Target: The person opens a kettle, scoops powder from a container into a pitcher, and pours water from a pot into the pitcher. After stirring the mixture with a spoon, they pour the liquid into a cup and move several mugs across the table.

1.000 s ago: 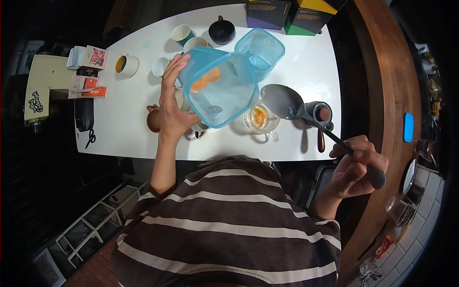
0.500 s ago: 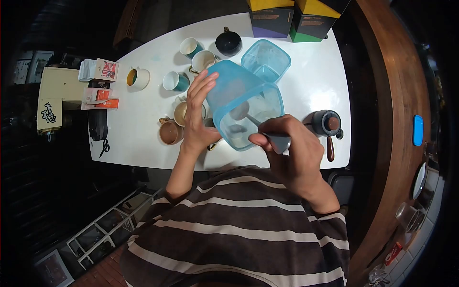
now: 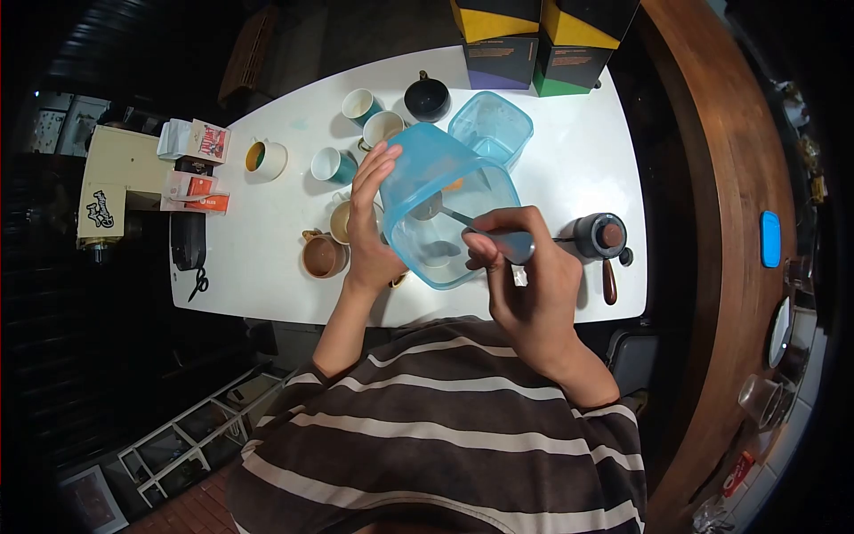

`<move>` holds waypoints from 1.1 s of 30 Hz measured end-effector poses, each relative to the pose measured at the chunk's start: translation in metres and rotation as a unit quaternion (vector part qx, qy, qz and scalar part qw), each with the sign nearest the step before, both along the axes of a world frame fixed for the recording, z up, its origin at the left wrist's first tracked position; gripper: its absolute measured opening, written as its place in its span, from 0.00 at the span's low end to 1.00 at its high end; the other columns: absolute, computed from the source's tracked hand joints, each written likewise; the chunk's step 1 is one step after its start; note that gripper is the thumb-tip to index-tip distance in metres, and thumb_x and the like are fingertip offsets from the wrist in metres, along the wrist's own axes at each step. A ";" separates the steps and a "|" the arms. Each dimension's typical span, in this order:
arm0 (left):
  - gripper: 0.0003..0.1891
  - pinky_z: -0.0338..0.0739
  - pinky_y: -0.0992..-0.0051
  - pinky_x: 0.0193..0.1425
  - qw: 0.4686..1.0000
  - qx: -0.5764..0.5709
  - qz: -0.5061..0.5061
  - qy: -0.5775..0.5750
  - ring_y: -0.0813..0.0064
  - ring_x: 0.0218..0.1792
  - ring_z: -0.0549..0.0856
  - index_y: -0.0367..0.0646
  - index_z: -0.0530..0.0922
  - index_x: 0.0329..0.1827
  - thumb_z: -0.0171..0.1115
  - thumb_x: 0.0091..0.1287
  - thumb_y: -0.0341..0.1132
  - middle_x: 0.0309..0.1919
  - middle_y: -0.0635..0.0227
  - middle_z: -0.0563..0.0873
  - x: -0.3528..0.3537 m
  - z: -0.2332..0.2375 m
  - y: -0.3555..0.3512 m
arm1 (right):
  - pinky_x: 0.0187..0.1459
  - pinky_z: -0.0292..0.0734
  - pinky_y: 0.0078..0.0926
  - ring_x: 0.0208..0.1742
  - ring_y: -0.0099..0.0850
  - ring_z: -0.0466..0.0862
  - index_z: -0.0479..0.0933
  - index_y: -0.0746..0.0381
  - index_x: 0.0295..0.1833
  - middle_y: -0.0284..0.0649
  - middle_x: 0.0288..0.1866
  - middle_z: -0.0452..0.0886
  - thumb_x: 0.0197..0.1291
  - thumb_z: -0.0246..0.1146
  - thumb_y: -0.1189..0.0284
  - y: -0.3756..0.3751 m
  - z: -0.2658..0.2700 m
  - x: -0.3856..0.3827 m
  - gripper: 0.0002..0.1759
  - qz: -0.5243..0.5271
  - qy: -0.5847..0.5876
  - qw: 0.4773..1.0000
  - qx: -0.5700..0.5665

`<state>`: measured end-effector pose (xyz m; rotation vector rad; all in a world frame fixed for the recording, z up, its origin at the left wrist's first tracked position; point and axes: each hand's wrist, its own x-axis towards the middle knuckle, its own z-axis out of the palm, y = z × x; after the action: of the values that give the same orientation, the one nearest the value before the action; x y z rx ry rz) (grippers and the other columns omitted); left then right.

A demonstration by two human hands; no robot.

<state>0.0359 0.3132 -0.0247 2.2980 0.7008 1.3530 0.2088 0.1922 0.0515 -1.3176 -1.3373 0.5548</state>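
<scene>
My left hand (image 3: 363, 245) grips the side of a translucent blue plastic container (image 3: 422, 151), tilted so its opening faces me. In my right hand (image 3: 547, 289) is a metal spoon (image 3: 513, 246), held by its broad handle. The spoon's bowl reaches inside the container; a small orange patch shows near it, and I cannot make out what it is. Behind the tilted container stands a second blue container (image 3: 498, 120), open at the top. A brown mug (image 3: 323, 256) and a beige mug (image 3: 340, 222) sit beside my left hand, the beige one partly hidden.
Farther back on the white table (image 3: 276, 214) are a black mug (image 3: 428, 100), several cups and a white mug (image 3: 269, 160). A dark grinder-like device (image 3: 598, 236) with a wooden handle stands at right. Tall boxes (image 3: 500, 53) line the back edge; scissors (image 3: 198, 283) lie left.
The view has shifted slightly. My right hand has moved a little left, and the spoon's bowl sits farther into the container. My left hand keeps its hold.
</scene>
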 end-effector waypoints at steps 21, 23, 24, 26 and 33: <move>0.59 0.63 0.54 0.82 0.998 -0.003 0.004 0.056 0.53 0.76 0.67 0.48 0.57 0.76 0.89 0.42 0.44 0.73 0.55 0.67 -0.008 0.010 -0.005 | 0.33 0.77 0.27 0.32 0.35 0.86 0.75 0.66 0.48 0.43 0.36 0.83 0.62 0.64 0.88 -0.014 -0.004 0.010 0.11 -0.043 0.004 0.999 0.026; 0.55 0.63 0.52 0.80 1.000 -0.015 -0.002 0.005 0.50 0.76 0.68 0.45 0.64 0.73 0.88 0.41 0.44 0.72 0.57 0.73 -0.006 0.010 -0.005 | 0.33 0.77 0.26 0.31 0.32 0.86 0.75 0.66 0.48 0.42 0.35 0.83 0.64 0.64 0.87 -0.014 -0.004 0.010 0.10 -0.045 0.013 0.999 0.025; 0.55 0.63 0.52 0.80 1.000 -0.015 -0.002 0.004 0.50 0.76 0.68 0.45 0.64 0.73 0.88 0.41 0.44 0.72 0.57 0.73 -0.006 0.010 -0.005 | 0.32 0.77 0.24 0.30 0.29 0.86 0.75 0.67 0.47 0.42 0.35 0.83 0.66 0.63 0.86 -0.014 -0.006 0.011 0.08 -0.049 0.024 0.998 0.033; 0.55 0.64 0.53 0.80 1.000 -0.018 0.005 0.021 0.50 0.76 0.68 0.45 0.64 0.74 0.88 0.40 0.43 0.72 0.57 0.73 -0.007 0.010 -0.005 | 0.32 0.77 0.23 0.30 0.26 0.85 0.75 0.67 0.46 0.41 0.34 0.83 0.68 0.63 0.85 -0.014 -0.008 0.012 0.05 -0.052 0.035 0.997 0.040; 0.56 0.64 0.54 0.80 0.998 -0.041 0.033 0.044 0.52 0.76 0.68 0.46 0.64 0.74 0.87 0.40 0.40 0.73 0.59 0.72 -0.009 0.009 -0.001 | 0.33 0.81 0.21 0.33 0.25 0.85 0.71 0.67 0.50 0.45 0.35 0.83 0.79 0.55 0.69 -0.017 -0.008 0.028 0.10 -0.063 0.191 0.978 0.049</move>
<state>0.0267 0.3127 -0.0152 2.2994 0.8508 1.2351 0.2372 0.1753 0.0432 -1.1376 -0.9472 0.6095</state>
